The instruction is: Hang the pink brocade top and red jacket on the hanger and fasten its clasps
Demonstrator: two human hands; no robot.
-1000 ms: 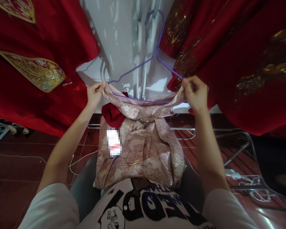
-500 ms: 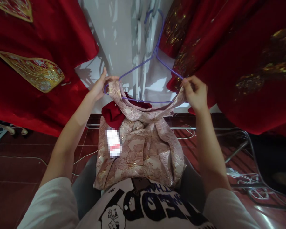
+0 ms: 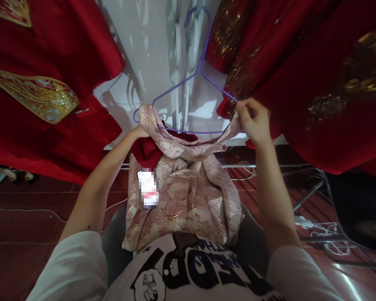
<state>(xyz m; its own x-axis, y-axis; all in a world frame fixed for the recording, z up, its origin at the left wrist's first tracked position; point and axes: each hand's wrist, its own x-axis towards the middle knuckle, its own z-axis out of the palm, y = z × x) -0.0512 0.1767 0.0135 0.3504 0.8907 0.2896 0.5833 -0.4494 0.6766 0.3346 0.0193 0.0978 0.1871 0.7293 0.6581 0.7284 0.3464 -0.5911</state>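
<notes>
A pink-and-gold brocade dress [image 3: 175, 200] lies across my lap. Its two shoulder straps are up over the ends of a purple clothes hanger [image 3: 176, 86]. My right hand [image 3: 253, 121] is closed in a pinch on the hanger's right arm, together with the right strap. My left hand [image 3: 141, 131] is at the left strap, just below the hanger's left end; its fingers are hidden behind the cloth. Dark red fabric [image 3: 147, 151] bunches under the left strap. On the dress rests a white rectangular item [image 3: 148, 189], blurred out, perhaps a phone.
Red garments with gold embroidery hang at the left [image 3: 90, 37] and right [image 3: 285, 125]. Between them is a pale wall [image 3: 134, 25]. A black chair [image 3: 354, 209] with metal legs stands at the right, near coiled white cables [image 3: 335, 246] on the red tiled floor.
My left hand has moved from the hanger's left end down and behind the left strap, its fingers now out of sight. My right hand keeps its pinch. The view has shifted slightly.
</notes>
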